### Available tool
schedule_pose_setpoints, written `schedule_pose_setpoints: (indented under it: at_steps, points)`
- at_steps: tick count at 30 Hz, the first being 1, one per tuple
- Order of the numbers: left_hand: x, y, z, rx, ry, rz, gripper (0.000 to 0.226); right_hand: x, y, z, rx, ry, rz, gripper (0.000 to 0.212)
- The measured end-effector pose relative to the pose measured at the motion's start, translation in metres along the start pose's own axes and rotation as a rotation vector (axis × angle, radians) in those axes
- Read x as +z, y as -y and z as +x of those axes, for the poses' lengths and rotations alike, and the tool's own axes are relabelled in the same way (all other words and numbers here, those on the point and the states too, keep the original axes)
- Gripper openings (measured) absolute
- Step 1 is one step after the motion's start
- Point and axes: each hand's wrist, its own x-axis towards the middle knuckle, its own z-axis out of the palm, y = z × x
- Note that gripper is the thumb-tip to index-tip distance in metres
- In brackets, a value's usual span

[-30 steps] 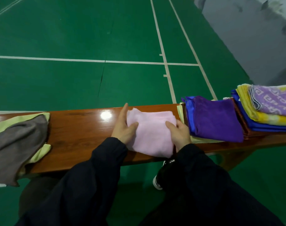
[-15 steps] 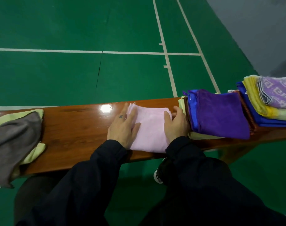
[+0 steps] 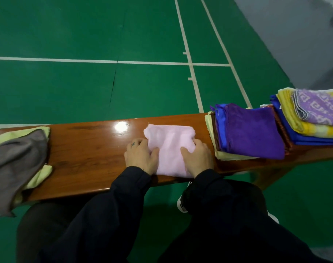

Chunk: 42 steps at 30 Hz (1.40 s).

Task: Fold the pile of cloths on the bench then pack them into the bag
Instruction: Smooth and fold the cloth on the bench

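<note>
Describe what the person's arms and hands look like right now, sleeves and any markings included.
Both arms wear long, loose black fabric sleeves reaching the wrists. The hands are bare, without gloves. The left hand has a small dark marking, perhaps a tattoo, on one finger near the knuckle; the right hand shows no visible marking. No rings or watch can be seen.

Both hands slid back to near end of pink cloth (image 3: pixel 170 149), left hand (image 3: pixel 141 157) and right hand (image 3: pixel 197 158) now pressing flat

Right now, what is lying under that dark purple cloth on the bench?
Under the purple cloth a blue cloth, a brown edge and a pale yellow cloth peek out. How many more lie beneath is covered.
</note>
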Motion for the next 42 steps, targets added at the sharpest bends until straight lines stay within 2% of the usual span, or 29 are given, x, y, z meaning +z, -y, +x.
schedule_pose_setpoints:
  at_steps: [3,7,9,11,13,15,19,22,24,26,27,29,31,35,37,38,40,42]
  points:
    - [-0.008,0.004,-0.012,0.063,-0.039,-0.268,0.01,-0.008,0.007,-0.002,-0.005,0.043,0.171,0.028]
    - [-0.021,0.011,-0.02,-0.003,0.017,-0.5,0.015,-0.015,0.016,-0.01,-0.037,0.103,0.219,0.02]
    - [-0.026,0.012,-0.017,-0.089,0.046,-0.643,0.025,-0.016,0.02,-0.01,-0.005,0.144,0.298,0.029]
    - [-0.032,0.01,-0.02,-0.128,0.077,-0.786,0.041,-0.015,0.024,-0.01,0.082,0.214,0.507,0.045]
    - [-0.038,0.007,-0.027,-0.066,0.077,-0.862,0.066,-0.014,0.025,-0.011,0.214,0.278,0.728,0.057]
    - [-0.046,0.003,-0.033,0.003,0.041,-0.887,0.077,-0.016,0.021,-0.011,0.313,0.353,0.914,0.053]
    - [-0.062,-0.015,-0.041,0.098,-0.059,-0.928,0.062,-0.032,0.019,-0.03,0.395,0.601,1.147,0.039]
    - [-0.075,-0.037,-0.051,0.186,-0.005,-1.028,0.057,-0.047,0.019,-0.051,0.386,0.801,1.206,0.041]
    - [-0.08,-0.05,-0.054,0.239,0.028,-1.044,0.054,-0.061,0.017,-0.06,0.387,0.838,1.235,0.031]
    - [-0.084,-0.063,-0.056,0.256,0.048,-1.055,0.048,-0.078,0.015,-0.061,0.313,0.741,1.28,0.02]
    - [-0.085,-0.07,-0.058,0.251,0.049,-1.063,0.045,-0.084,0.01,-0.058,0.249,0.612,1.27,0.014]
    - [-0.086,-0.084,-0.061,0.251,0.05,-1.067,0.038,-0.104,0.0,-0.047,0.156,0.254,1.175,0.038]
    - [-0.086,-0.101,-0.061,0.259,0.071,-1.06,0.035,-0.136,-0.01,-0.035,0.043,0.021,1.068,0.055]
    - [-0.076,-0.148,-0.052,0.356,0.128,-1.064,0.042,-0.208,-0.026,0.0,-0.156,-0.17,0.908,0.064]
    - [-0.064,-0.177,-0.042,0.345,0.182,-1.077,0.044,-0.232,-0.033,0.019,-0.17,-0.23,0.756,0.063]
    - [-0.056,-0.19,-0.037,0.341,0.224,-1.036,0.047,-0.239,-0.037,0.027,-0.149,-0.28,0.631,0.064]
    - [-0.031,-0.208,-0.025,0.369,0.355,-0.793,0.064,-0.243,-0.047,0.038,-0.11,-0.42,0.282,0.064]
    - [-0.005,-0.213,-0.017,0.372,0.467,-0.483,0.078,-0.233,-0.055,0.041,-0.214,-0.483,0.024,0.06]
